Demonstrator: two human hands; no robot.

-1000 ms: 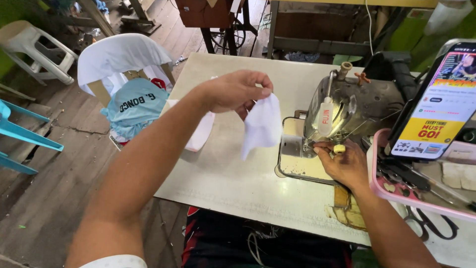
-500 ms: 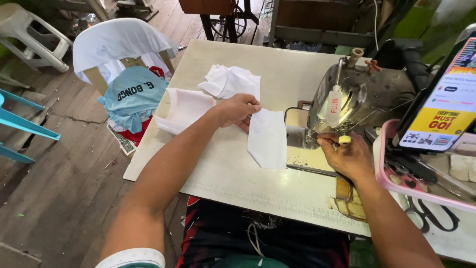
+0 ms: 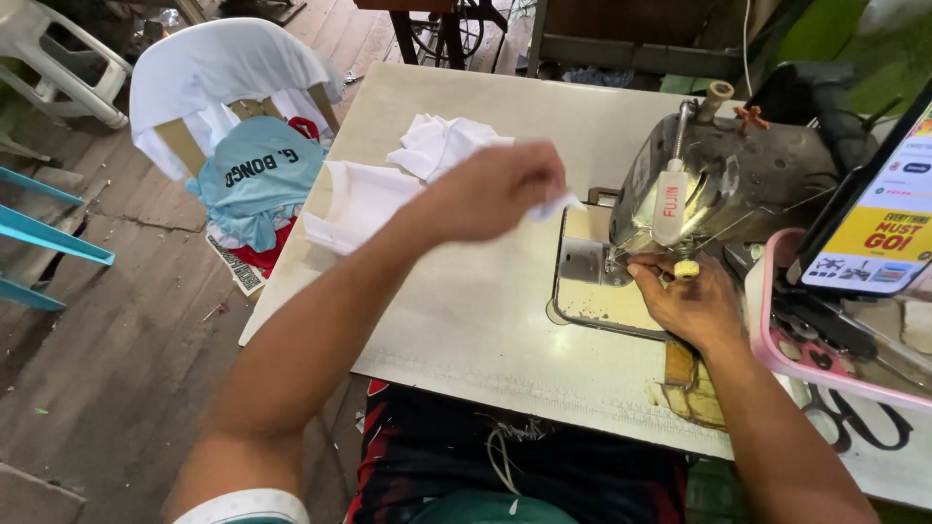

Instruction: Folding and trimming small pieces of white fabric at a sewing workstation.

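L hand [image 3: 500, 189] pinches white cloth [image 3: 561, 206], R hand [image 3: 691, 301] at sewing machine [image 3: 718, 184].

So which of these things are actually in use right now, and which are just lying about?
In use:
- white fabric piece, held in the left hand
- sewing machine, right hand at its needle area

Lying about:
- white fabric pile
- scissors
- pink tray
- phone
- chair draped with cloth
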